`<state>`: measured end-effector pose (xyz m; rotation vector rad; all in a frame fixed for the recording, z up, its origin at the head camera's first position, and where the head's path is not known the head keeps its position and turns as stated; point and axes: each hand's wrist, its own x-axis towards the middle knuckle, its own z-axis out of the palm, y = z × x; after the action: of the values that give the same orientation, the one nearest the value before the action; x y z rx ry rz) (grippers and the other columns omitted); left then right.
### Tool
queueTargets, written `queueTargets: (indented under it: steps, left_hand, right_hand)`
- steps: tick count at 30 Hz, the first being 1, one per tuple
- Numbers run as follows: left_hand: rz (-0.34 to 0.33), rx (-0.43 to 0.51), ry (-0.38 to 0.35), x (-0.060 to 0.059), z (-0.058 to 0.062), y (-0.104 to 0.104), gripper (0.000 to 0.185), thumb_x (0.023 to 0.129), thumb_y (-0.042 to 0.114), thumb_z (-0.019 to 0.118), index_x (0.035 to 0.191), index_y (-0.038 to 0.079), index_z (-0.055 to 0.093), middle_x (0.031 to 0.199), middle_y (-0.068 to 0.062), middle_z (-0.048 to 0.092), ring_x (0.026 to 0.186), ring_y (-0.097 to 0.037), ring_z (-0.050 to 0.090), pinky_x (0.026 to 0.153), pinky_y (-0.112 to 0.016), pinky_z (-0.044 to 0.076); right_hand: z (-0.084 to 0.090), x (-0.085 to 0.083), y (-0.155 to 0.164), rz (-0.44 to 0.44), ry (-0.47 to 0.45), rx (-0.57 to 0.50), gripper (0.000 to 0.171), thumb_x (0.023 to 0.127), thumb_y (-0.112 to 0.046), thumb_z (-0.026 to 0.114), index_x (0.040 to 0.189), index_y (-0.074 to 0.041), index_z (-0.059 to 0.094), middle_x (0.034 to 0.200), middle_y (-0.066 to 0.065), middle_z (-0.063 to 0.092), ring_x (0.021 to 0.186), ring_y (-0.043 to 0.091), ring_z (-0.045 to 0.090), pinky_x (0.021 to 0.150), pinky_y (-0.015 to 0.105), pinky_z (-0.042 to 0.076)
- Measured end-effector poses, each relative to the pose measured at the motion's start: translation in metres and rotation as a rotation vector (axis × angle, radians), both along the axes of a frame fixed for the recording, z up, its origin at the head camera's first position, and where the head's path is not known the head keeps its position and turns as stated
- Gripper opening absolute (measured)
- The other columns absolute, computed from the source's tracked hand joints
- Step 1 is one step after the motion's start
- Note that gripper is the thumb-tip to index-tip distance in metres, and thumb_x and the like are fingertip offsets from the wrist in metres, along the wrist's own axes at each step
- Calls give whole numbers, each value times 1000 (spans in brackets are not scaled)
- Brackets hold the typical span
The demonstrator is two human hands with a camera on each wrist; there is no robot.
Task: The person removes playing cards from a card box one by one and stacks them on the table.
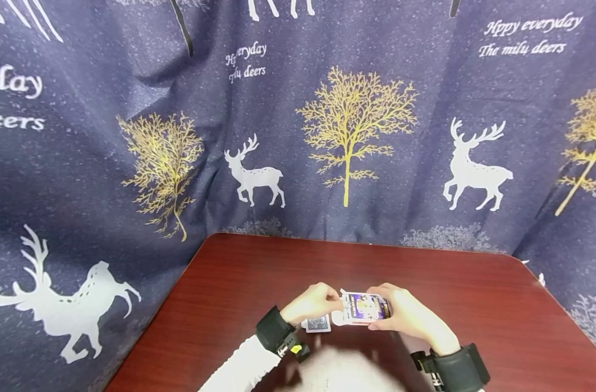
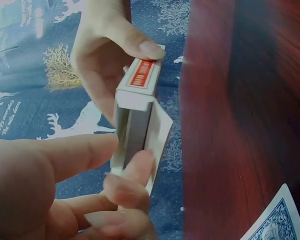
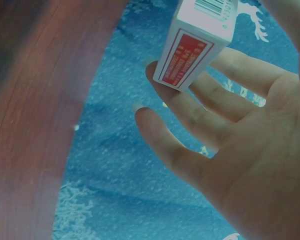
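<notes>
With the card box (image 1: 364, 308) held by the right hand (image 1: 406, 316) and its open flap pinched by the left hand's (image 1: 311, 302) grip, cards could spill onto the worktop (image 1: 474, 305) if it tips.

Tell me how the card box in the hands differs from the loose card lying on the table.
The card box is held off the table by both the left hand and the right hand; the loose card lies flat on the table, untouched. The box is thick, with its end flap open; the card is a single thin sheet. The box shows white, red and purple; the card shows a blue patterned back.
</notes>
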<state>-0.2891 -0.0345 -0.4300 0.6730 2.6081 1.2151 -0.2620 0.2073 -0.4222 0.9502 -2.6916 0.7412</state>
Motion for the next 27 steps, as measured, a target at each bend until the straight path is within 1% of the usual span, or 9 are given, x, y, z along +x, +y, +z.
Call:
queueTargets:
  steps: [2, 6, 9, 13, 17, 20, 22, 25, 27]
  left_hand:
    - [4, 19, -2, 1, -1, 1, 14, 80, 15, 69, 70, 6, 71, 60, 10, 52, 52, -3, 40, 48, -18, 30]
    - [-9, 73, -43, 1, -1, 0, 14, 79, 13, 72, 70, 4, 69, 61, 9, 52, 55, -3, 42, 51, -18, 32]
    - [-26, 138, -101, 1, 0, -2, 12, 80, 11, 71, 73, 1, 69, 65, 6, 55, 59, -4, 44, 54, -18, 34]
    - [-59, 227, -179, 0, 0, -10, 15, 83, 8, 69, 81, -6, 67, 66, 3, 54, 58, -5, 42, 53, -19, 32]
    - [-87, 289, -246, -1, -2, -20, 20, 86, 9, 65, 85, -11, 63, 65, 4, 52, 57, -7, 42, 54, -21, 34]
    - [-80, 319, -283, -2, -4, -28, 21, 87, 10, 64, 85, -11, 61, 63, 4, 50, 57, -8, 45, 55, -22, 35]
    - [-72, 339, -310, -2, -5, -34, 18, 87, 8, 62, 85, -9, 61, 63, 4, 49, 59, -9, 47, 57, -22, 37]
    - [-61, 377, -344, -4, -6, -42, 15, 87, 5, 59, 89, -10, 61, 65, 3, 51, 61, -9, 52, 61, -24, 42]
    - [-47, 389, -345, -5, -6, -47, 17, 88, 5, 59, 92, -11, 61, 68, 4, 54, 63, -10, 56, 63, -25, 44]
  right_hand:
    - [2, 2, -3, 14, 2, -1, 57, 66, -28, 86, 114, -4, 64, 102, 0, 64, 86, 6, 56, 73, 24, 48]
    - [3, 3, -5, 23, 13, 6, 57, 66, -28, 86, 114, -6, 64, 102, -1, 64, 87, 6, 56, 75, 25, 48]
    - [2, 3, -4, 15, 18, 14, 58, 66, -30, 86, 114, -6, 64, 102, -1, 64, 88, 6, 57, 75, 25, 48]
    - [1, 3, -2, 5, 34, 15, 59, 65, -32, 86, 114, -7, 65, 102, -1, 64, 88, 7, 57, 75, 25, 48]
    - [1, 5, -1, 6, 65, 3, 59, 65, -34, 86, 112, -6, 65, 100, -1, 64, 86, 7, 57, 74, 25, 48]
    - [1, 5, 0, 8, 69, -3, 59, 65, -35, 87, 112, -5, 65, 98, -1, 64, 85, 7, 56, 73, 25, 48]
    - [1, 5, 1, 1, 62, 0, 59, 65, -35, 86, 112, -5, 65, 98, -1, 64, 85, 6, 56, 74, 25, 48]
    - [0, 5, 2, -13, 50, 5, 58, 65, -35, 86, 112, -7, 65, 98, -3, 64, 84, 4, 55, 73, 25, 48]
    - [-1, 4, 3, -23, 36, -2, 58, 65, -34, 86, 112, -7, 65, 97, -4, 64, 83, 3, 55, 72, 24, 47]
